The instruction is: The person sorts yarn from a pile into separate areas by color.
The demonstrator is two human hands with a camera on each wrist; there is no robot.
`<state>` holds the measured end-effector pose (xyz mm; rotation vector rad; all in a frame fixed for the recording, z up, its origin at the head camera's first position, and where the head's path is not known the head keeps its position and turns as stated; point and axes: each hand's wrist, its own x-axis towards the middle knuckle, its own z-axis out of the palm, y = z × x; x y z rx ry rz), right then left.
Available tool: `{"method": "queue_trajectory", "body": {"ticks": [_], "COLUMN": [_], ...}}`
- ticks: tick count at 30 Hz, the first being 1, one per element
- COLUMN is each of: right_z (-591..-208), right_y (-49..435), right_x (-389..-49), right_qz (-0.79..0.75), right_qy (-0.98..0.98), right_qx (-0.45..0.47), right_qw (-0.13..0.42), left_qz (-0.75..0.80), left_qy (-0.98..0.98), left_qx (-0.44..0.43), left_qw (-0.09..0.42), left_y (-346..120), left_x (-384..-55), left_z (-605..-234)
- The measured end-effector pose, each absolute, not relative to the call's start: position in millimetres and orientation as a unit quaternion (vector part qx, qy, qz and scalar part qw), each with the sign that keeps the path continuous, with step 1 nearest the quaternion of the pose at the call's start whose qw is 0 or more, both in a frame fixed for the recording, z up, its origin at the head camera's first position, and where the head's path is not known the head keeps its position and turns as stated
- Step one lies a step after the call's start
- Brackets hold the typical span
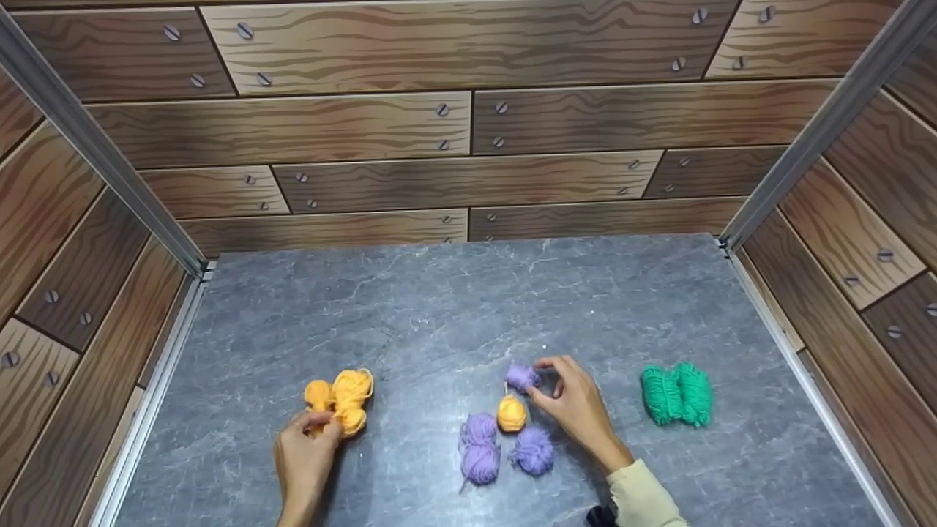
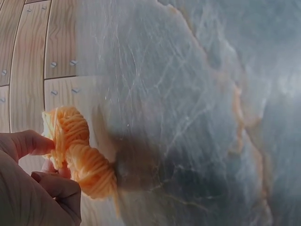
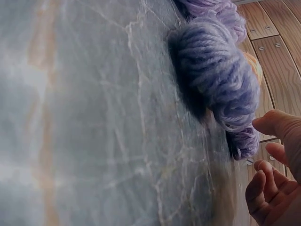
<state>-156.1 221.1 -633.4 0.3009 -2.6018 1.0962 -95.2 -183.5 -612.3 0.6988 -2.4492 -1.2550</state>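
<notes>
My left hand (image 1: 306, 448) pinches yarn at the near side of a cluster of orange yarn balls (image 1: 353, 386). Close up in the left wrist view, thumb and fingers hold an orange yarn bundle (image 2: 68, 127). Around the right edge of a small purple yarn ball (image 1: 522, 377), my right hand (image 1: 578, 402) has its thumb and forefinger spread apart. The right wrist view shows these fingers (image 3: 265, 181) apart from each other, with the small purple ball (image 3: 245, 143) beyond them. Just below that ball lies a single orange yarn ball (image 1: 511, 414).
Two purple yarn bundles, one longer (image 1: 480, 448) and one round (image 1: 533, 451), lie nearer the front. A green yarn pair (image 1: 677, 395) sits at the right. Wood-patterned walls (image 1: 468, 124) with metal corner rails enclose the grey marbled tabletop (image 1: 424, 307).
</notes>
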Motion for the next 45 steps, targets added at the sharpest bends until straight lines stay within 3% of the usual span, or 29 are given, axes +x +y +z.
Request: {"method": "queue_trajectory", "body": {"ticks": [45], "right_z": [-635], "right_y": [210], "right_x": [-165], "right_qz": [0.383], "right_qy": [-0.913], "right_qx": [0.098], "right_qw": [0.098], "left_qz": [-0.396], "left_qy": [-0.869], "left_qx": [0.268], "left_qw": [0.123], "left_y": [-183], "left_x": [-91], "left_z": [-616]}}
